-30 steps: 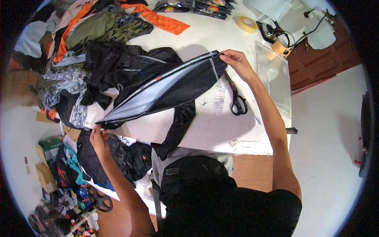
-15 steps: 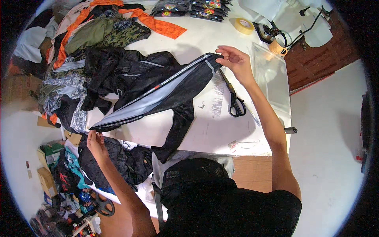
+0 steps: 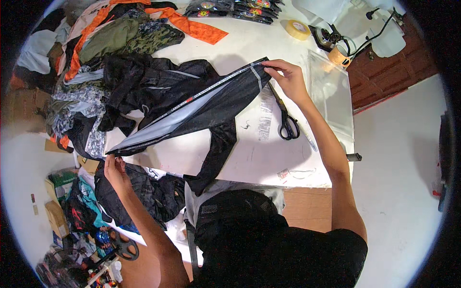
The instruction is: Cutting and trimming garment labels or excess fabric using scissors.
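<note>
A black jacket (image 3: 211, 106) with a pale grey lining and a printed tape along its open edge stretches slantwise over the table. My left hand (image 3: 116, 172) pinches its lower left corner at the table's near edge. At the upper right end, my right hand (image 3: 287, 79) grips the other corner between thumb and fingers. The edge between both hands is pulled nearly straight. One black sleeve (image 3: 213, 156) hangs toward me over the table edge. Close below my right hand lies a pair of scissors (image 3: 287, 126) with black handles.
On the white table (image 3: 249, 163), a heap of garments (image 3: 110, 41) fills the left side. Packed bags (image 3: 230, 10), a tape roll (image 3: 297, 30) and a clear plastic sheet (image 3: 329, 98) lie along the back and right. More clothes (image 3: 139, 197) are piled below the near left edge.
Both hands keep hold of the jacket. My left hand has risen slightly and shifted left; the right end of the edge lies a little higher, and the tape looks straighter.
</note>
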Tool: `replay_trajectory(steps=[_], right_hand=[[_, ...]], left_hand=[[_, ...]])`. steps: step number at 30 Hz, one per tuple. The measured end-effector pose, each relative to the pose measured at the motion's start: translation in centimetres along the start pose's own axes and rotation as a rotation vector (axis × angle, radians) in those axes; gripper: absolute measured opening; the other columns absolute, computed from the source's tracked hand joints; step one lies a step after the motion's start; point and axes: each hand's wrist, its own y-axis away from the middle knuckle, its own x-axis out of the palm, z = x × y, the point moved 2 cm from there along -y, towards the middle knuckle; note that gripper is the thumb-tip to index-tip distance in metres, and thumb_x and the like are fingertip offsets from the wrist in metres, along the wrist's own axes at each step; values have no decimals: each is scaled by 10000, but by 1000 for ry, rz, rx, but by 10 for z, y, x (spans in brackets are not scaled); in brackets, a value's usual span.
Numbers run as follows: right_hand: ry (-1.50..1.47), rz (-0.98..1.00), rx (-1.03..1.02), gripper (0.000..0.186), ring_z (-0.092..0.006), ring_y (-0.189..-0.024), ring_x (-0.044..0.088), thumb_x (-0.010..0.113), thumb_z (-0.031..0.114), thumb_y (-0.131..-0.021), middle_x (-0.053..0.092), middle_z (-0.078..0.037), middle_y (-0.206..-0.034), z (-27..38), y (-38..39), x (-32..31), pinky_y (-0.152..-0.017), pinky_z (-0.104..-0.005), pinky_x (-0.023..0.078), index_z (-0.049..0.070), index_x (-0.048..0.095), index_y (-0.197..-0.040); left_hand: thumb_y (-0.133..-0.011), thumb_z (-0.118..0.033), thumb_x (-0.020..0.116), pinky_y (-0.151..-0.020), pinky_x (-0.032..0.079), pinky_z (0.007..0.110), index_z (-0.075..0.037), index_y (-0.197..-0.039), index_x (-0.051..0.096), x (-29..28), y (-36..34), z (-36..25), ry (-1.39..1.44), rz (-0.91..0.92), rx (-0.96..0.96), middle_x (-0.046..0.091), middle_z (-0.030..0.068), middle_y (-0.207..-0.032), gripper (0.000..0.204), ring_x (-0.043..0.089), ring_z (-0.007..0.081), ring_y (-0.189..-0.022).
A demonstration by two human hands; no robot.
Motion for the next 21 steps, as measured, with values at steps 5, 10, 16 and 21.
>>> replay_trajectory(steps=[5, 10, 16, 21], right_hand=[[17, -26, 25, 148, -95, -755, 585, 670, 53, -776, 682, -57, -840, -6, -13, -4, -727, -232, 458, 38, 695, -921], [169, -178, -196, 199, -68, -734, 568, 678, 142, -788, 671, -32, -781, 31, -95, -44, -682, -203, 444, 33, 689, -955], [-189, -241, -203, 262, -162, -731, 628, 584, 42, -831, 644, -109, -843, 157, -228, -88, -701, -240, 516, -62, 566, -1071], [-422, -383, -517, 215, -182, -760, 632, 576, -6, -813, 635, -143, -874, 268, -286, -116, -712, -263, 523, -104, 569, -1004]], left_hand=[[-901, -110, 532, -533, 391, 198, -23, -813, 548, -9, -13, -4, 28, 73, 149, 518, -1, -672, 125, 486, 73, -591], [-866, -87, 567, -679, 453, 241, -49, -827, 554, 20, -51, -84, 128, 60, 327, 540, -3, -805, 56, 528, 91, -765], [-861, -44, 579, -862, 453, 275, 81, -966, 561, 92, -66, -286, 151, 295, 688, 580, 112, -944, 165, 578, 198, -937], [-854, 25, 520, -1008, 418, 352, 231, -1090, 424, 131, -32, -448, 121, 383, 929, 480, 299, -1158, 328, 513, 330, -1109]])
